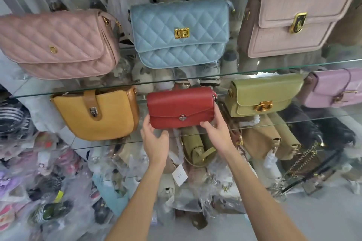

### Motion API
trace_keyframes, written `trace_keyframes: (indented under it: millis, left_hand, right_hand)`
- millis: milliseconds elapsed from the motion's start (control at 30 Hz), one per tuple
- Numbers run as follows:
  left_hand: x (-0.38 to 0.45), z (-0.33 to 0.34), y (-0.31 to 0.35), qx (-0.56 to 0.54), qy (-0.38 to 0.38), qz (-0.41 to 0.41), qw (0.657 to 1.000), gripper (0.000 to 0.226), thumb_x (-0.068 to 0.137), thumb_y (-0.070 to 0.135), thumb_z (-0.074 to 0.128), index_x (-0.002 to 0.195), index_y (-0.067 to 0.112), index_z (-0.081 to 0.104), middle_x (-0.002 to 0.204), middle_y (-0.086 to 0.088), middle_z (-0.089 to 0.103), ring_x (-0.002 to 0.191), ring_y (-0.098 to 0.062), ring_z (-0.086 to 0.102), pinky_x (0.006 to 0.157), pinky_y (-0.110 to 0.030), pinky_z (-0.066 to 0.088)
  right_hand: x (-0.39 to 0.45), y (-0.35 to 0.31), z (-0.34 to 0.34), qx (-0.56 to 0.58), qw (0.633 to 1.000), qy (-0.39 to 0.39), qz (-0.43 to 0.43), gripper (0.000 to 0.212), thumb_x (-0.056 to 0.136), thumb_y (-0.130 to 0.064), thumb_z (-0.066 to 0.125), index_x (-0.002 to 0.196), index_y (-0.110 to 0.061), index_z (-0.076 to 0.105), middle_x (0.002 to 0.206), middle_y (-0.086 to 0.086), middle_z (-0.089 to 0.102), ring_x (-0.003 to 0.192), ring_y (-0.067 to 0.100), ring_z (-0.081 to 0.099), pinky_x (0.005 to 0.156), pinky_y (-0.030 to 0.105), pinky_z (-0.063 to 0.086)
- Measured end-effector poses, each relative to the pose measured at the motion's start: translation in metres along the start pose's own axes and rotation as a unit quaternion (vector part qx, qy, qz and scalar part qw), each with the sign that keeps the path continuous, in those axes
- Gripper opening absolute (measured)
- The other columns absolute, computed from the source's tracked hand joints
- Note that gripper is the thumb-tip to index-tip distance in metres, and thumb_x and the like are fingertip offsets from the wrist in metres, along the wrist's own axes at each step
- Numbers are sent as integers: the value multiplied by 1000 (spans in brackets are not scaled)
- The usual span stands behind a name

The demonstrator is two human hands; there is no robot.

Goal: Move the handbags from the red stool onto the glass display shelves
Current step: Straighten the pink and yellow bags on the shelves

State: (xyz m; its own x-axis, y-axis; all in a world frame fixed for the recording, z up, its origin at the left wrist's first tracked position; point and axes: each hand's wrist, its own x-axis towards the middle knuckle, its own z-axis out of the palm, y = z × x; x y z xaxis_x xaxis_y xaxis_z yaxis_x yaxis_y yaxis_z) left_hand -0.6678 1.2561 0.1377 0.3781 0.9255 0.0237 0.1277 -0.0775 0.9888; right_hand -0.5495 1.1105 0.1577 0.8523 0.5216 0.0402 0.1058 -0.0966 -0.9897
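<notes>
The red handbag (181, 107) is held at both lower corners, between the mustard saddle bag (97, 114) and the olive-green flap bag (262, 97), at the level of the middle glass shelf (293, 121). The left hand (154, 139) is curled round the bag's lower left corner; the right hand (217, 133) grips the lower right corner, with fingers running up the bag's side. Whether the bag's base already rests on the glass cannot be told, since the base is covered by both hands. Placement of this bag is judged to be nearly complete; release and final alignment remain. On the upper glass shelf (274, 66), a pink quilted bag (56, 45), a blue quilted bag (180, 33) and a dusty-pink flap bag (293, 23) are already displayed, and a lilac bag (337, 88) is cut off at the right edge. The red stool is outside the view, so the number of handbags left to move cannot be determined. Goods below the shelves are wrapped in plastic and are hard to identify.
</notes>
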Motion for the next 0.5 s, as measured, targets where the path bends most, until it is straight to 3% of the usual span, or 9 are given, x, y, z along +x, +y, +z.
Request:
trace_keyframes:
  millis: [100, 233, 367, 433, 500]
  left_hand:
    - [-7, 1, 5, 6, -4, 12, 1000, 80, 86, -2, 61, 150, 42, 41, 145, 5, 51, 135, -11, 54, 115, -46, 45]
    - [-11, 2, 2, 33, -9, 34, 999, 82, 89, -6, 60, 154, 38, 38, 137, 9, 46, 133, -10, 52, 105, -34, 44]
    - [-9, 2, -2, 35, -14, 41, 998, 83, 90, -7, 58, 155, 40, 36, 133, 12, 41, 127, -3, 48, 94, -24, 38]
    - [-12, 5, -1, 36, -14, 41, 998, 84, 91, -6, 60, 158, 38, 32, 134, 10, 39, 123, -2, 44, 93, -25, 39]
    - [-13, 9, -2, 35, -15, 49, 998, 87, 90, -6, 62, 160, 34, 29, 135, 5, 40, 120, -6, 44, 96, -29, 41]
  right_hand:
    - [3, 8, 0, 10, 1000, 9, 0, 86, 89, -25, 66, 162, -51, 29, 163, -12, 47, 150, 10, 44, 126, 48, 37]
    - [-2, 3, 3, 18, 999, 40, 9, 86, 95, -3, 63, 164, -43, 31, 153, -15, 55, 139, 2, 52, 122, 37, 42]
    - [-1, 4, 6, 23, 999, 38, 6, 87, 93, -7, 63, 164, -45, 29, 154, -14, 53, 140, 5, 51, 121, 39, 43]
    - [0, 6, 7, 17, 999, 40, 3, 88, 91, -10, 65, 165, -43, 29, 155, -13, 53, 141, 7, 51, 122, 41, 42]
    - [-1, 5, 8, 17, 999, 43, 3, 86, 94, -5, 65, 165, -39, 31, 153, -13, 55, 139, 5, 52, 120, 35, 44]
